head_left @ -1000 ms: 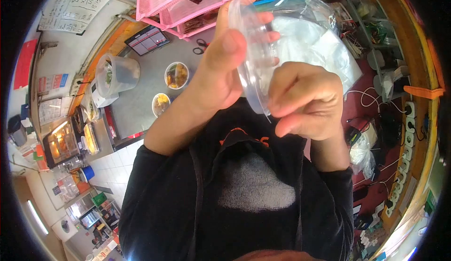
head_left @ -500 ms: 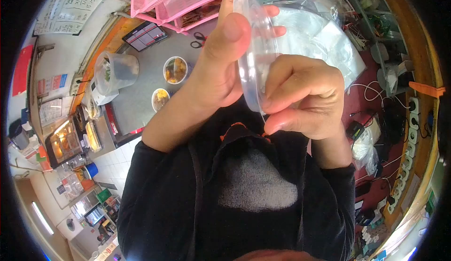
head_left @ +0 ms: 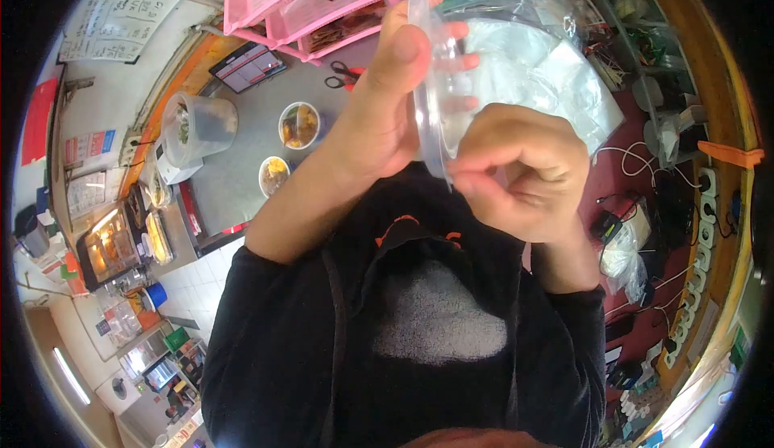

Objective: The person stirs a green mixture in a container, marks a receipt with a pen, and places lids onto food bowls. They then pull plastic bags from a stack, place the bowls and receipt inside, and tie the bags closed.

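**Clear tub held on edge, right hand picking at its rim**

Far to your left, the grey desk (head_left: 234, 166) carried a lidded clear jug (head_left: 197, 126), a bowl of food (head_left: 300, 124) and a second bowl (head_left: 274, 176). Scissors (head_left: 343, 77) and pink baskets (head_left: 306, 1) lay beyond them, all well apart from your hands.

Your left hand (head_left: 383, 122) was up in front of your chest, closed on a clear plastic tub (head_left: 435, 77), with the thumb on the near face and the fingers showing through the plastic behind. The tub stood on edge in the air above the desk, touching nothing but your hands. Your right hand (head_left: 524, 174) was curled narrow, thumb and forefinger pinched on the tub's lower rim.

The step looked like prising one thin piece away at the rim, either a lid or a nested tub; you could not tell which from here. The next move would call for a firm left hold and a small, steady pull at the lip, so the thin wall did not buckle.

The tub was round, glossy and see-through, with a raised lip, and it seemed empty. Just behind it to the right sat a plastic bag (head_left: 556, 69) of pale clear stuff, which made the tub's far edge hard to pick out.
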The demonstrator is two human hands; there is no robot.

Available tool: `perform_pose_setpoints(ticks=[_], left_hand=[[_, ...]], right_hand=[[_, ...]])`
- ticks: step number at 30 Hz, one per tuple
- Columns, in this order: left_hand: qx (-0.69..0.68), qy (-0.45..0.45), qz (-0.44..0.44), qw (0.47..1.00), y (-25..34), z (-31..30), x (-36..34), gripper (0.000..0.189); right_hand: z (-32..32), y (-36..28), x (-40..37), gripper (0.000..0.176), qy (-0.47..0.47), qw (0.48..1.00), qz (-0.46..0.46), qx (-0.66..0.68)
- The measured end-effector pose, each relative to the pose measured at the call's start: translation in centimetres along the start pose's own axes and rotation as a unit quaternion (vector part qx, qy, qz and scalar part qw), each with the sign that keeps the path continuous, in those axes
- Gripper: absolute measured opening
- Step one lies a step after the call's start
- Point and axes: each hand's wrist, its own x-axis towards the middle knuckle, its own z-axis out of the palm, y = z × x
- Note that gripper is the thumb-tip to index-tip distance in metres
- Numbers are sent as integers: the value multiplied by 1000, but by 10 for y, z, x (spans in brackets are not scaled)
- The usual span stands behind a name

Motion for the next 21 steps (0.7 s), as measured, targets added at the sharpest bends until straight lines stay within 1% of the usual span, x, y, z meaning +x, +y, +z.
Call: perform_pose_setpoints(ticks=[2,3,4,5,6,7,8,9,10,11,13,14,16,17,19,21], left_hand=[[63,65,61,994,-12,-4,11,91],[221,75,216,948,-21,-11,18,86],[323,48,290,899,-22,-11,16,75],[415,24,364,834,-19,-3,10,64],[510,-23,328,795,-11,5,3,50],[603,-66,288,741,-5,11,1,37],[594,-79,296,744,-8,13,6,37],[620,-82,304,719,-11,13,9,28],[646,-81,314,691,-12,15,11,20],[643,-87,321,690,-11,17,15,20],[662,-142,260,689,-9,21,21,15],[661,-146,264,687,-10,26,24,15],[699,-166,272,640,-16,35,28,11],[700,-168,274,638,-21,36,31,11],[682,-182,285,649,-37,32,40,11],[675,-188,302,646,-47,32,45,12]], right_hand=[[3,5,-8,8,121,988,50,-87],[4,10,-11,6,176,975,103,-88],[2,13,-14,6,187,971,97,-115],[-1,15,-15,5,225,962,135,-76],[-3,18,-16,4,264,949,169,-32],[-5,19,-18,4,271,947,173,-23],[-6,20,-22,4,275,944,180,-8],[-8,23,-26,5,273,942,196,9],[-9,26,-30,5,279,941,191,2],[-11,28,-35,6,280,940,194,17],[-15,28,-41,6,277,940,196,40],[-18,29,-43,6,281,940,192,38],[-24,31,-48,6,249,949,188,-45],[-28,31,-50,6,251,949,185,-45],[-38,30,-53,5,187,946,198,-175],[-44,39,-61,8,188,949,186,-174]])
